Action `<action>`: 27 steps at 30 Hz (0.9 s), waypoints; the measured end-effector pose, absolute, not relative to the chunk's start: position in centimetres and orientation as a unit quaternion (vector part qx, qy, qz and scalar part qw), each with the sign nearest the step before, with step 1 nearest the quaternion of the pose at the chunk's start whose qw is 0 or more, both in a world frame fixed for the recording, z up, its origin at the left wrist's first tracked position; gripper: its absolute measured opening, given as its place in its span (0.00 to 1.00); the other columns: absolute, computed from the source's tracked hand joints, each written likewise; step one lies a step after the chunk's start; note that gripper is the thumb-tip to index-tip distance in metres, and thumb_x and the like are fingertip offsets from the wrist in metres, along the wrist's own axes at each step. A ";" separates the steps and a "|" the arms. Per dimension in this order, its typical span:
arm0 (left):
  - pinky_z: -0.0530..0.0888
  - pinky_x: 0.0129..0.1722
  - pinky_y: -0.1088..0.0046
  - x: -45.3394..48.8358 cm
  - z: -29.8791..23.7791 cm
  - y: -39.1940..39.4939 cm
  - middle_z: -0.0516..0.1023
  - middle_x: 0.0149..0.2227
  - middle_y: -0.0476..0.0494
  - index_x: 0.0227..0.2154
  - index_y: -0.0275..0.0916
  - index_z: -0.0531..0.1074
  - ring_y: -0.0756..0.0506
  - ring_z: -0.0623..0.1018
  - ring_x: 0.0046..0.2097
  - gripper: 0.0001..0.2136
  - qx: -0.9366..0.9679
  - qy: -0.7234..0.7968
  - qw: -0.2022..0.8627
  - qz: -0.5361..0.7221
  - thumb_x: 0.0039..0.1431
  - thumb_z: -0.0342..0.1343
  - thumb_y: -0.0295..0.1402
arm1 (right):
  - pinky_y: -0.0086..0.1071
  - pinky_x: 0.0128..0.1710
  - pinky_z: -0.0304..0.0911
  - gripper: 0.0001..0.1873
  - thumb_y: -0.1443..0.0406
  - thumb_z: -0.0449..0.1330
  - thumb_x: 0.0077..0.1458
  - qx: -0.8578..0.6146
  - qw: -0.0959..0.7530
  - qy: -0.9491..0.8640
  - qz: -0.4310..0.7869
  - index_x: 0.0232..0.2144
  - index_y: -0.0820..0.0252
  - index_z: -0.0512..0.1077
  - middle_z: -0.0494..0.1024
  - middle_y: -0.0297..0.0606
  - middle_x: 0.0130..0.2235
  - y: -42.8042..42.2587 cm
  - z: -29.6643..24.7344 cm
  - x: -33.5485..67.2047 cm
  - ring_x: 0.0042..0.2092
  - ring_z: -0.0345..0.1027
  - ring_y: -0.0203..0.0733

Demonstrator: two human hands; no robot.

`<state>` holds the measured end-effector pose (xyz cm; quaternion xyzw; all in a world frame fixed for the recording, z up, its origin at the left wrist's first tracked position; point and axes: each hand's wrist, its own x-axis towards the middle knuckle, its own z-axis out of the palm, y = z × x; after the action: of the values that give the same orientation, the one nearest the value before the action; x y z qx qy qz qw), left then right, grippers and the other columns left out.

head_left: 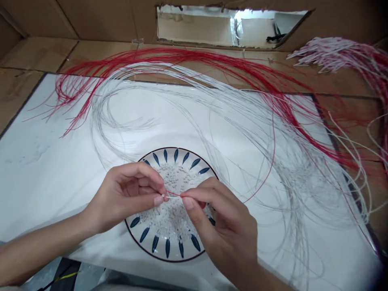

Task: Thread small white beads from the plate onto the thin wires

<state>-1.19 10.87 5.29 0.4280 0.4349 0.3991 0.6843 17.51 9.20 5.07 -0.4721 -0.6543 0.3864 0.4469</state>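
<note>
2 hands (121,190) (227,218), red/wht strands (173,197) pinched btwn, plate (174,248) below

Single head-worn view, looking forward and down from above, near the hands (228,228) and plate (161,249)

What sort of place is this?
Probably a makeshift handwork spot: bundles of red strands and white strands, a plate of tiny pale pieces, and what looks like a cardboard wall behind them.

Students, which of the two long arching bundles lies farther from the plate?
The red bundle; the white bundle arches between it and the plate.
</note>
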 end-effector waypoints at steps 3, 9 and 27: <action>0.77 0.34 0.83 -1.3 5.3 10.9 0.79 0.29 0.52 0.30 0.39 0.75 0.54 0.79 0.32 0.10 0.419 0.431 0.692 0.399 0.47 0.63 0.19 | 0.27 0.27 0.61 0.06 0.73 0.59 0.54 -0.472 0.449 -0.650 0.392 0.29 0.61 0.74 0.69 0.32 0.26 9.2 5.0 17.6 0.29 0.63 0.31; 0.77 0.35 0.81 -1.4 5.2 10.9 0.79 0.29 0.51 0.30 0.40 0.74 0.53 0.80 0.33 0.09 0.414 0.422 0.698 0.404 0.49 0.62 0.19 | 0.28 0.26 0.57 0.06 0.73 0.58 0.54 -0.482 0.458 -0.626 0.407 0.27 0.60 0.71 0.66 0.30 0.24 9.3 5.0 18.0 0.27 0.60 0.31; 0.78 0.33 0.79 -1.4 5.6 10.9 0.79 0.28 0.47 0.29 0.36 0.74 0.51 0.79 0.32 0.07 0.433 0.464 0.672 0.382 0.46 0.65 0.22 | 0.26 0.25 0.56 0.07 0.74 0.57 0.53 -0.480 0.429 -0.662 0.385 0.26 0.62 0.71 0.65 0.31 0.24 9.1 5.2 17.4 0.26 0.59 0.30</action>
<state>-1.38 10.87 5.55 0.4330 0.4639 0.3824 0.6716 17.41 9.15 5.21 -0.4800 -0.6616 0.3850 0.4285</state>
